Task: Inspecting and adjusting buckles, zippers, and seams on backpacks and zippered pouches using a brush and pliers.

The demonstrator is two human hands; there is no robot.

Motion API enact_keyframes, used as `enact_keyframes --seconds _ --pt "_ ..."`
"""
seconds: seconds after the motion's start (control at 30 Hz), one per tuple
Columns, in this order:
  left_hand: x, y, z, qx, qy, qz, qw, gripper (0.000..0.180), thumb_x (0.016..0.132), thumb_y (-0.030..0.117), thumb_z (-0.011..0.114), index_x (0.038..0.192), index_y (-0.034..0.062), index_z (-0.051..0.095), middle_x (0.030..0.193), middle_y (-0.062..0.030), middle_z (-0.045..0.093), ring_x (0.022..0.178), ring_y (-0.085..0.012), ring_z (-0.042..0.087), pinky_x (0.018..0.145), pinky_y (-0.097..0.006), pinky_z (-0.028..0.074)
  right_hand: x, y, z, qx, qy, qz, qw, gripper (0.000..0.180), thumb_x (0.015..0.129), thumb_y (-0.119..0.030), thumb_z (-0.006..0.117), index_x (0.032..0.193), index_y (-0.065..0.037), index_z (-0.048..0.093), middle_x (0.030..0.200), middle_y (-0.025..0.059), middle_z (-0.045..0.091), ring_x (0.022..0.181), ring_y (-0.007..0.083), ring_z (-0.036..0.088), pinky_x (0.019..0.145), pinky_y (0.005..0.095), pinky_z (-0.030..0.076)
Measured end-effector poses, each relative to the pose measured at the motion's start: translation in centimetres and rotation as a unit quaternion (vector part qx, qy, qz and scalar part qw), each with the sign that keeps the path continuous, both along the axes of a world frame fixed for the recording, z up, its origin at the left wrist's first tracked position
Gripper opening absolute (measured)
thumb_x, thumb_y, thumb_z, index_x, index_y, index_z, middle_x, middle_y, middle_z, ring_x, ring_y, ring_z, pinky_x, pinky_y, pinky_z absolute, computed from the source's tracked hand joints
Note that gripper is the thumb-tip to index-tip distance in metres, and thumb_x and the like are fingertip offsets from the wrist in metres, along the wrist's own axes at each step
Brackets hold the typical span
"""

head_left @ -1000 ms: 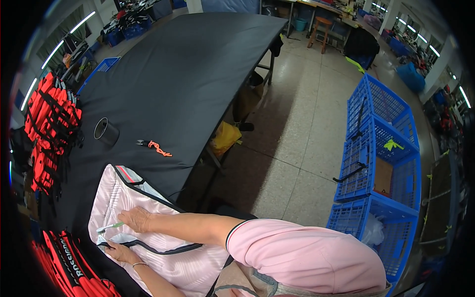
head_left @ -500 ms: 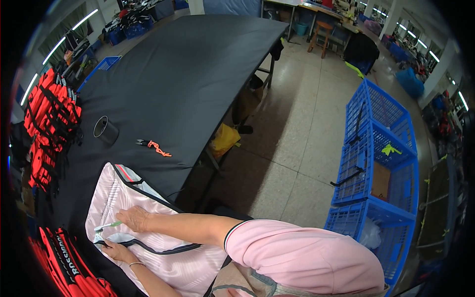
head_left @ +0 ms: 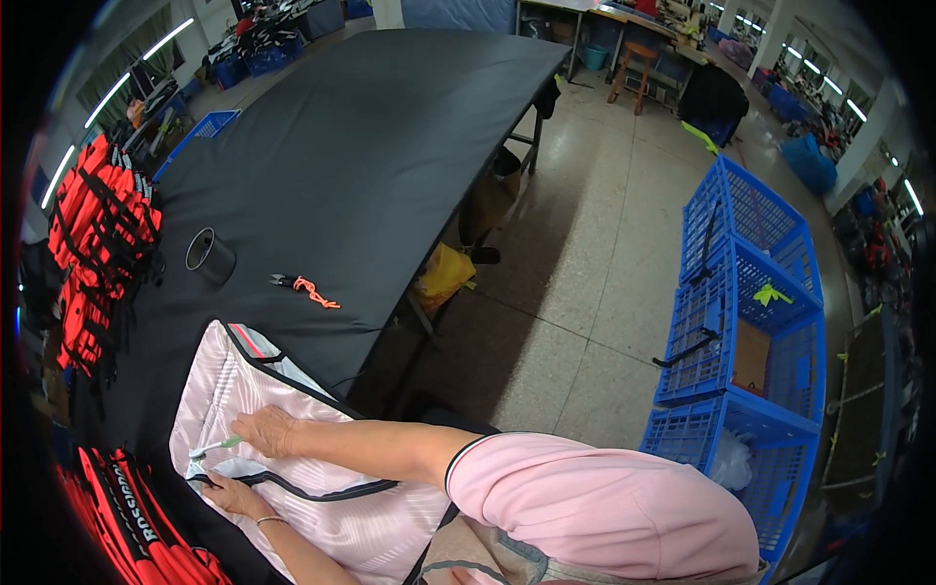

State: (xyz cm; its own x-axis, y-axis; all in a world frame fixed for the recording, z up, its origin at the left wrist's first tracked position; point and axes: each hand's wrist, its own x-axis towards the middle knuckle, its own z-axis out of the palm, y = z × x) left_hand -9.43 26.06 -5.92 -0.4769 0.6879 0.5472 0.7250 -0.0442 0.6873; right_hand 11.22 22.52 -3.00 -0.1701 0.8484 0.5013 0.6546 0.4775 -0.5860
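A pale pink striped fabric piece (head_left: 302,514) with black edging lies across the near end of the black-covered table. In my right hand (head_left: 265,431) is a toothbrush (head_left: 219,446) with a green and white handle, its head against the fabric near the left edge. Just below it, my left hand (head_left: 232,494) grips the fabric by a black-edged opening, where a bit of white shows. The left fingertips are partly hidden by the cloth. Farther up the table lie black thread snips (head_left: 285,281) with an orange cord, and a dark metal cup (head_left: 210,256) stands left of them.
Red bags with black straps (head_left: 97,244) are piled along the table's left side, and more red pieces (head_left: 132,522) lie at the near left. Blue plastic crates (head_left: 697,336) stand on the floor to the right. A yellow bag (head_left: 447,273) sits under the table (head_left: 341,146).
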Motion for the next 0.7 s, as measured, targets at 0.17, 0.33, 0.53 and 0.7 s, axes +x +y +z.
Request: enact_keyframes --seconds 0.17,0.33,0.53,0.7 --pt "0.8 -0.5 0.5 0.008 -0.052 -0.013 0.999 0.046 0.098 0.032 0.052 0.115 -0.0105 0.053 0.104 -0.0272 0.062 0.09 -0.038 0.061 0.081 -0.041 0.048 0.0 0.0 0.0 -0.003 0.0 0.002 1.0 0.016 0.08 -0.012 0.057 0.095 -0.004 0.054 0.089 0.0149 0.061 0.075 0.0343 0.067 0.062 0.0454 0.054" --pt "1.6 -1.0 1.4 -0.022 -0.029 -0.009 0.999 0.045 0.098 0.03 0.052 0.116 -0.0113 0.052 0.103 -0.0272 0.062 0.091 -0.0385 0.061 0.081 -0.041 0.049 0.0 0.0 -0.5 -0.002 -0.004 -0.005 1.0 0.016 0.079 -0.011 0.057 0.094 -0.004 0.054 0.088 0.0151 0.061 0.074 0.0345 0.066 0.062 0.0452 0.054" --pt "1.0 -0.5 1.0 -0.004 -0.047 -0.016 0.999 0.047 0.098 0.032 0.051 0.116 -0.0113 0.051 0.103 -0.0284 0.062 0.09 -0.0396 0.061 0.08 -0.042 0.049 0.0 0.2 -0.3 0.01 0.007 0.002 1.0 0.017 0.078 -0.01 0.057 0.093 -0.004 0.054 0.087 0.0157 0.061 0.073 0.0354 0.066 0.06 0.0458 0.053" --pt "0.9 -0.6 1.6 -0.081 0.008 0.026 0.996 0.052 0.098 0.038 0.048 0.117 -0.0106 0.051 0.105 -0.0306 0.061 0.092 -0.0427 0.06 0.082 -0.044 0.048 -0.1 0.2 -0.2 0.005 0.007 0.007 1.0 0.016 0.078 -0.01 0.057 0.092 -0.003 0.053 0.087 0.016 0.061 0.073 0.0357 0.066 0.059 0.046 0.053"
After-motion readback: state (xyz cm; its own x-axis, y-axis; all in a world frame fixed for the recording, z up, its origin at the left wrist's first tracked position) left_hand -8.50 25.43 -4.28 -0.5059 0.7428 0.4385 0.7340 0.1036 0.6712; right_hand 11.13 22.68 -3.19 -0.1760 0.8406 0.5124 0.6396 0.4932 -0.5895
